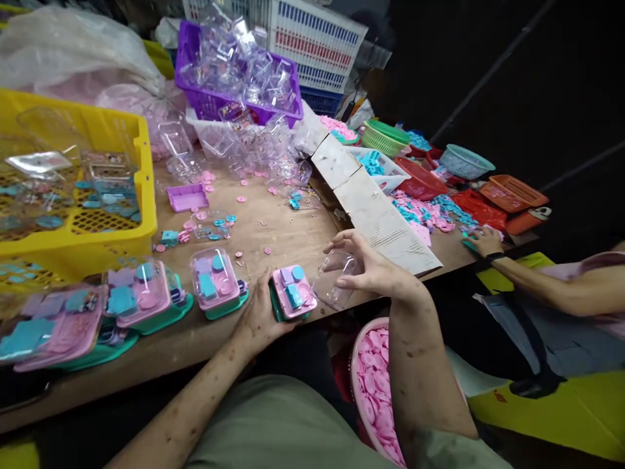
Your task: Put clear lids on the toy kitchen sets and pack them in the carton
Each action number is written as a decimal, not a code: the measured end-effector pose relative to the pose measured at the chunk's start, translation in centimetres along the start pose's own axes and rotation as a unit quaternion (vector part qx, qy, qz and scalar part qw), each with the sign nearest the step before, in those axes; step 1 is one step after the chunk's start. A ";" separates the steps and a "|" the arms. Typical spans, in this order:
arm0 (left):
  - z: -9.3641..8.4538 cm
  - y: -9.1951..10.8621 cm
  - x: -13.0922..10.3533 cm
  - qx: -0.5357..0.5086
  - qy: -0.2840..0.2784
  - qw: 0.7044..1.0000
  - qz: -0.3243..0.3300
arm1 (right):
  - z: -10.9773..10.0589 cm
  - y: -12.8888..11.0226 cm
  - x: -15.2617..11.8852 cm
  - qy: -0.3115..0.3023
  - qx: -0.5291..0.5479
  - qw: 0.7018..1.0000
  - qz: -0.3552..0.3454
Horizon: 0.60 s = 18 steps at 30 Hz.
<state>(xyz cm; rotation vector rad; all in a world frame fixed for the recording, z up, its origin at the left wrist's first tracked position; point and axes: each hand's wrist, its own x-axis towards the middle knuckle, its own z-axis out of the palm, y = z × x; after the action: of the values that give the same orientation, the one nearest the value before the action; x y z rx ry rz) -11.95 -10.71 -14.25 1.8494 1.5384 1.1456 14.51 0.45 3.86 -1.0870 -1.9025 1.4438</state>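
My left hand [261,316] grips a small toy set [293,292] with a pink tray, a teal base and blue and purple pieces on top. It is at the table's front edge. Just to its right, my right hand [368,264] holds a clear plastic cover [336,280] by its edge, fingers curled round it. The cover is tilted beside the pink tray; whether the two touch I cannot tell. Left of my left hand stands a similar toy set [215,281] with a clear cover on it. Further left are more covered sets [141,293].
A yellow basket [149,176] stands at the left. Behind, a purple basket [188,98] is heaped with clear covers. A cardboard strip [375,215] divides the table. A tub of pink pieces [375,378] sits below the edge. At right, a co-worker's hand [488,242] handles pieces.
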 end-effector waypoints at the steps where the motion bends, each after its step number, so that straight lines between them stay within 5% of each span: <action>1: 0.1 -0.2 -0.1 -0.006 0.001 1.000 -0.003 | 0.3 -0.3 0.5 -0.019 -0.026 0.999 -0.002; 5: 0.4 -0.5 0.3 -0.007 0.008 1.000 0.026 | 2.2 -0.8 2.3 -0.032 -0.082 0.996 -0.033; 12: 0.0 0.1 0.5 -0.034 0.004 0.999 0.040 | 7.0 1.7 2.2 0.067 -0.148 0.983 -0.080; 18: 0.4 -0.2 0.5 -0.046 0.010 0.997 0.066 | 8.1 4.4 2.6 0.124 -0.051 0.987 -0.086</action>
<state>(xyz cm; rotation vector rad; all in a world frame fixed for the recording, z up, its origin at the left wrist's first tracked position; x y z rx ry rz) -11.71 -10.10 -14.48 1.9058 1.3666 1.2750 8.00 -1.26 -2.92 -1.0636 -1.8571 1.0748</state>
